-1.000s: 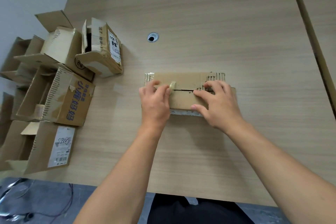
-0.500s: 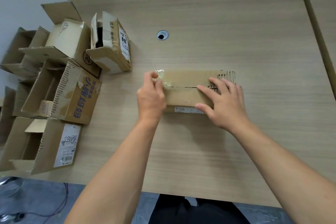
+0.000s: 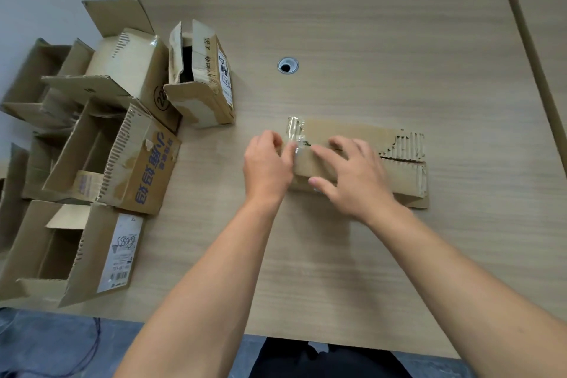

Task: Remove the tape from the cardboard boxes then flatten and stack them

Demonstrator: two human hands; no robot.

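Note:
A small closed cardboard box (image 3: 395, 159) lies in the middle of the wooden table (image 3: 368, 24), its top paper torn at the right end. Clear tape (image 3: 295, 132) is crumpled at the box's left end, partly lifted off the seam. My left hand (image 3: 266, 164) sits at that left end with thumb and fingers pinched on the tape. My right hand (image 3: 352, 176) lies flat on the box top with fingers spread, pressing it down.
Several opened cardboard boxes crowd the table's left edge: one with blue writing (image 3: 122, 156), one with a white label (image 3: 76, 252), one standing near the middle (image 3: 202, 77). A cable hole (image 3: 287, 66) lies beyond the box. A seam (image 3: 530, 49) runs along the right.
My left hand has slid leftward along the seam to the box's left end, pulling tape with it. My right hand has shifted left on the box top. The camera has tilted a little.

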